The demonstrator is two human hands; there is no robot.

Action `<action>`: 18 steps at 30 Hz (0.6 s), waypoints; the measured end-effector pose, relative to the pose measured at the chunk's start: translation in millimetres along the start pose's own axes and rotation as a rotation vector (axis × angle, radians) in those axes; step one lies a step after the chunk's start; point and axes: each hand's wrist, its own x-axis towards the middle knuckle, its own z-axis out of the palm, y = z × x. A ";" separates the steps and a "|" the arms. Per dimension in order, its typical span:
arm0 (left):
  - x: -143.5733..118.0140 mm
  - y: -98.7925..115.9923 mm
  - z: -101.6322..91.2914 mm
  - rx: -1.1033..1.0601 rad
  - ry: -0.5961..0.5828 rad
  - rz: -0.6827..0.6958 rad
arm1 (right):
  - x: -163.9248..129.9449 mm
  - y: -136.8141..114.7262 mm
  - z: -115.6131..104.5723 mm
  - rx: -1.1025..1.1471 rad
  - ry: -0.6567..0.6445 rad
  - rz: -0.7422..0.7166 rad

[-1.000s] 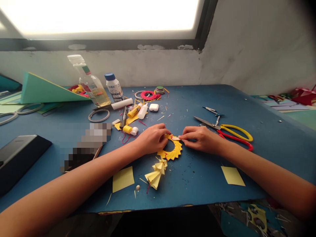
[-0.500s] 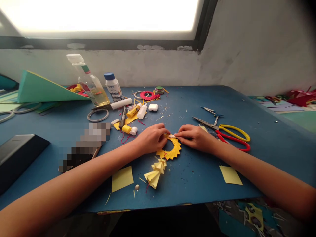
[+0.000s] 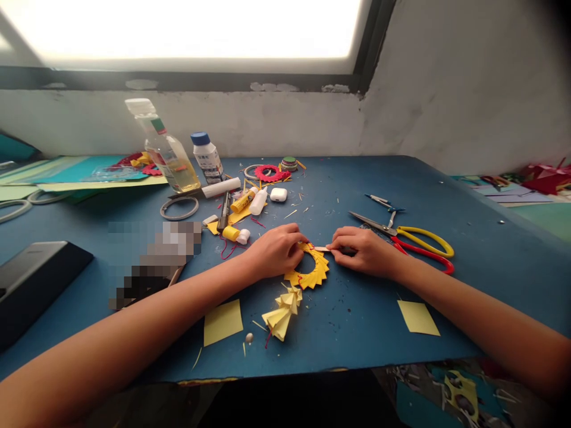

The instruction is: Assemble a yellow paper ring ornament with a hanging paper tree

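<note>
Head view shows your left hand [image 3: 275, 251] closed on the upper left part of the yellow paper ring [image 3: 312, 270], fingers curled over its edge and pressing it to the blue table [image 3: 468, 238]. Your right hand [image 3: 363, 249] is pinched shut on a small pale folded piece [image 3: 322, 249] – thumb and forefinger hold its right end, and its left end touches the top of the ring, just between your two hands. So the ring lies flat under and beside the left grip, and the piece lies at the very tips of the right one.

What could go wrong, in my judgement: the folded piece is thin and held only at one end, so a little too much push can bend it or make it slip past the ring. The ring is made of many small folded parts; if the left hand presses unevenly or lifts, the parts may spread or the ring may turn on the table. The red thread [image 3: 228, 249] near your left wrist may also catch.

Near your forearms lie the pale yellow folded cone [image 3: 281, 315] just below the ring, two yellow paper squares [image 3: 222, 322] – one on each side – and the scissors [image 3: 414, 241] just behind your right hand. A sleeve or wrist movement can sweep them.
</note>
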 end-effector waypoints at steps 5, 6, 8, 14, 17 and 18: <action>0.4 -0.7 0.1 -0.014 0.016 0.002 | 1.7 -0.8 -12.8 0.078 0.015 0.130; 0.4 -0.9 0.2 -0.014 0.016 0.002 | 2.2 -0.9 -14.4 0.067 0.021 0.143; 0.4 -1.1 0.4 -0.013 0.016 0.000 | 2.6 -0.8 -15.7 0.033 0.012 0.164; 0.6 0.2 -1.0 -0.011 0.000 -0.014 | 2.1 0.5 -10.3 -0.080 -0.026 0.117; 0.0 0.8 -1.5 0.003 -0.003 -0.005 | 1.8 -1.2 -6.8 -0.102 -0.024 0.057; -0.2 0.9 -1.5 0.007 -0.006 -0.002 | 1.7 -1.8 -5.8 -0.106 -0.025 0.042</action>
